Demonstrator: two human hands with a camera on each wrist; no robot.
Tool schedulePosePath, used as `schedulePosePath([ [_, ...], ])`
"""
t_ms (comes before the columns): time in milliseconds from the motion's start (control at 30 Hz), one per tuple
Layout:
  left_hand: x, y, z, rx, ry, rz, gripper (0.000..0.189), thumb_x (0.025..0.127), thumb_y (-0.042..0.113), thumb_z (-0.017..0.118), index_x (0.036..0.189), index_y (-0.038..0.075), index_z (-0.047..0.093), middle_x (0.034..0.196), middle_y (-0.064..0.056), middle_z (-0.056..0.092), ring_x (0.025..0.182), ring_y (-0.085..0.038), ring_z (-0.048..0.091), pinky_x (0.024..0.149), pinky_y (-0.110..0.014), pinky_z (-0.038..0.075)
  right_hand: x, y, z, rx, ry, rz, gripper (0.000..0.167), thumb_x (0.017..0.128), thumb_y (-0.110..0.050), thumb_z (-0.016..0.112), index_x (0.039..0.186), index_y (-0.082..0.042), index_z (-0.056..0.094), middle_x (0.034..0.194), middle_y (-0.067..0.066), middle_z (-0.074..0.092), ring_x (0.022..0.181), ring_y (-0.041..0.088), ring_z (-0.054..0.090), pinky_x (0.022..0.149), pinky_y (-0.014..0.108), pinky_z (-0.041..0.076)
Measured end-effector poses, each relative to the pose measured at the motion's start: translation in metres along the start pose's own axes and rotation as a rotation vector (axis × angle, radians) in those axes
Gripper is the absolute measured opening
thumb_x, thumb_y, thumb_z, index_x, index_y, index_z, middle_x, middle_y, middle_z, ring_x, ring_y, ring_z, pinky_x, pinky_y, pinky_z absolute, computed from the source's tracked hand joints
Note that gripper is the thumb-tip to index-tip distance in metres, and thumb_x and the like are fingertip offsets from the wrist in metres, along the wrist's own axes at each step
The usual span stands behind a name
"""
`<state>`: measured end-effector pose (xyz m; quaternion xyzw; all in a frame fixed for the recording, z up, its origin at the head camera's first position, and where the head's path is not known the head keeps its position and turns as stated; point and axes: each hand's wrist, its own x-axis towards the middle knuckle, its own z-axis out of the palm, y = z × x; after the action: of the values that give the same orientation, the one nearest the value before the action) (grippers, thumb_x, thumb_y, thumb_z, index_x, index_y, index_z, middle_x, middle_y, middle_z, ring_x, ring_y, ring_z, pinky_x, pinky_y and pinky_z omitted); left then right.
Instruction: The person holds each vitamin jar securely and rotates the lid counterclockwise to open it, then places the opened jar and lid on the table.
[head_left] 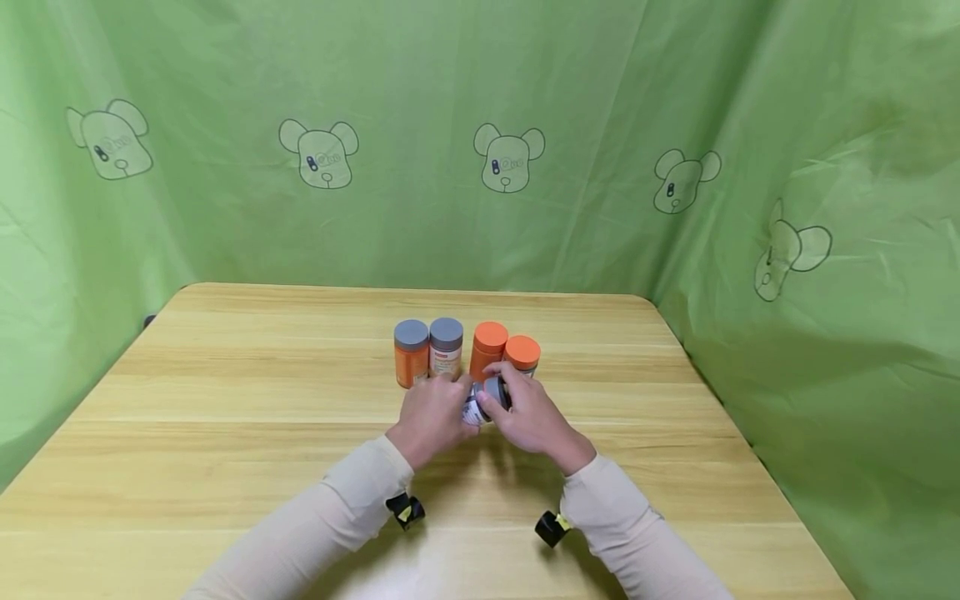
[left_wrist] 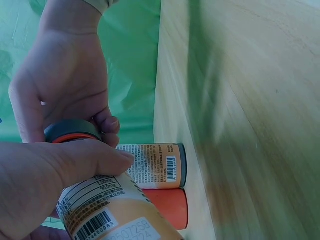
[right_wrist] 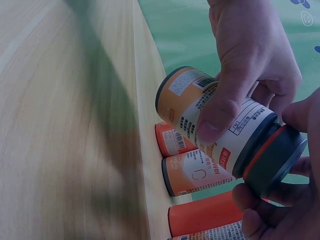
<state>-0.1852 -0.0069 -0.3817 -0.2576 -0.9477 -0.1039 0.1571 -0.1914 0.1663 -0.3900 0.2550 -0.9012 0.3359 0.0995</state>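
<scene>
A supplement bottle with a white and orange label (right_wrist: 197,102) is tilted between both hands above the table. My left hand (head_left: 433,417) grips its body, the thumb lying across the label in the right wrist view. My right hand (head_left: 534,419) grips the dark grey cap (right_wrist: 282,157) at the other end with thumb and fingers. An orange band shows between cap and body. Just beyond stand an orange bottle (head_left: 412,367) and a white-labelled bottle (head_left: 446,360), both grey-capped. Beside them are an orange bottle with an orange cap (head_left: 487,360) and another orange-capped bottle (head_left: 522,352), partly hidden by my right hand.
The wooden table (head_left: 262,417) extends around the bottles on every side. A green curtain (head_left: 420,233) printed with bear heads hangs behind it and along the sides. Small black devices (head_left: 406,510) are strapped at both wrists below the sleeves.
</scene>
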Motion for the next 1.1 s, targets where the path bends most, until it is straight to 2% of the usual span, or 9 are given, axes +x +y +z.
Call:
schedulePosePath([
  [333,-0.001,-0.0014,0.0011,0.0,-0.01,-0.005,0.056,0.065,0.039,0.089,0.105,0.006,0.067,0.089,-0.011,0.069,0.069,-0.023,0.065,0.058,-0.035,0.053,-0.001,0.0007,-0.0017,0.02,-0.054,-0.034,0.042,0.091,-0.021,0.061,0.127,-0.001,0.051,0.111,0.014,0.059,0.09,0.022,0.057,0.077,0.04,0.048],
  [700,-0.0016,-0.0025,0.001,0.007,0.007,0.003,0.056,0.064,0.039,0.089,0.104,0.006,0.067,0.087,-0.01,0.069,0.067,-0.023,0.065,0.057,-0.037,0.053,0.0007,0.0003,0.0,0.01,-0.056,0.007,0.035,0.1,-0.027,0.053,0.124,-0.001,0.053,0.105,0.013,0.061,0.09,0.023,0.059,0.08,0.042,0.048],
  [967,-0.0016,-0.0031,0.0,0.003,0.003,0.003,0.056,0.064,0.039,0.089,0.105,0.006,0.067,0.087,-0.01,0.069,0.067,-0.022,0.065,0.056,-0.035,0.053,0.0009,0.0006,-0.0005,0.012,-0.061,-0.007,0.034,0.097,-0.023,0.056,0.124,-0.002,0.053,0.101,0.01,0.059,0.083,0.019,0.056,0.073,0.038,0.048],
  [1100,-0.0016,-0.0037,0.0001,0.005,0.007,0.005,0.057,0.064,0.039,0.089,0.104,0.006,0.068,0.086,-0.011,0.069,0.066,-0.022,0.064,0.055,-0.035,0.053,0.001,0.0008,-0.0005,0.029,-0.063,-0.027,0.037,0.094,-0.02,0.058,0.125,0.0,0.052,0.103,0.011,0.058,0.083,0.019,0.056,0.072,0.041,0.05],
])
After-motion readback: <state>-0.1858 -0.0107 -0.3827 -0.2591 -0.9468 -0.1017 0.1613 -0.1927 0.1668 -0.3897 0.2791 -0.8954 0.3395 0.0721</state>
